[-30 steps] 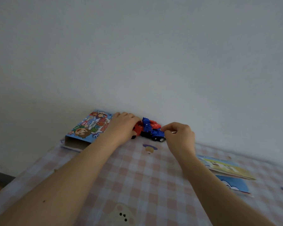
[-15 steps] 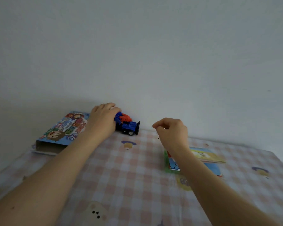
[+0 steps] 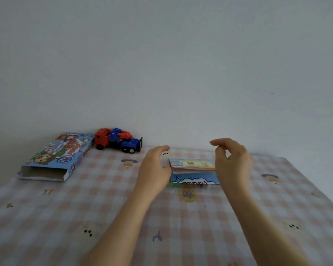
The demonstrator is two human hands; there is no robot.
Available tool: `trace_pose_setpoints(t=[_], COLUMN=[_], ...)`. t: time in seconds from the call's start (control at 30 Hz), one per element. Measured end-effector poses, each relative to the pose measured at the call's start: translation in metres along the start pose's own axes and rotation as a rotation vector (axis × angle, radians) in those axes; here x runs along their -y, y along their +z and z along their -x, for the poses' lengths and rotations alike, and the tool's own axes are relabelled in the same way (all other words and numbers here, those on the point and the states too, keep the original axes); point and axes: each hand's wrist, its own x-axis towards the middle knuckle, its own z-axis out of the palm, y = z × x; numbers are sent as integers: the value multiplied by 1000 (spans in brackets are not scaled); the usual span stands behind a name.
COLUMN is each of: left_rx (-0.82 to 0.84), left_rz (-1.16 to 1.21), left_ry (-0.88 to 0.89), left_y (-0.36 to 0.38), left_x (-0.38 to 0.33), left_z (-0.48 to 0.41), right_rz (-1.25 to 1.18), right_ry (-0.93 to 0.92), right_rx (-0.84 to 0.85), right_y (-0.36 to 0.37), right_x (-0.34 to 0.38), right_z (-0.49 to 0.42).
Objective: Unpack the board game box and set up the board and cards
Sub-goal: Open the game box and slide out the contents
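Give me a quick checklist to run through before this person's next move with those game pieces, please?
1. Left hand free: ok, open, empty.
2. Right hand free: ok, loosely curled, holding nothing.
3. Folded game sheets between both hands: ok, lying on the tablecloth.
4. Toy truck out of the way: ok, far back beside the box.
5. Is the box emptied: cannot tell.

This looks like a room in a home where children play. A surface (image 3: 104, 204) set against a plain white painted wall (image 3: 161, 64) is covered by a pink-and-white checked cloth (image 3: 210, 227) printed with small cartoon figures. On it are a red-and-blue plastic toy truck (image 3: 117, 141), an open flat cardboard box with bright cartoon characters (image 3: 56, 156) and a folded colourful printed paper board (image 3: 192, 169).
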Motion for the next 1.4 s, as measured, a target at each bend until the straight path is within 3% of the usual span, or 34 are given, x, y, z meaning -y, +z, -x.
trace_pose_setpoints(t=[0.17, 0.43, 0.73, 0.93, 1.1, 1.17, 1.3, 1.4], left_rx=[-29, 76, 45, 33, 185, 234, 324, 286], left_rz=[46, 10, -11, 55, 130, 62, -292, -430], left_ry=[-28, -51, -49, 9, -56, -29, 114, 209], left_y=[17, 14, 15, 11, 11, 12, 14, 15], left_x=[0, 11, 12, 3, -2, -1, 1, 7], left_z=[9, 8, 9, 12, 17, 18, 18, 17], right_rz=[-111, -176, -18, -110, -221, -278, -356, -372], right_ry=[175, 393, 221, 189, 264, 303, 315, 306], right_rx=[-107, 157, 382, 231, 88, 40, 12, 28], right_y=[-13, -11, -12, -13, -13, -15, -17, -13], right_x=[-35, -63, -53, -53, -53, -50, -45, -42], right_z=[8, 2, 10, 9, 5, 4, 4, 7])
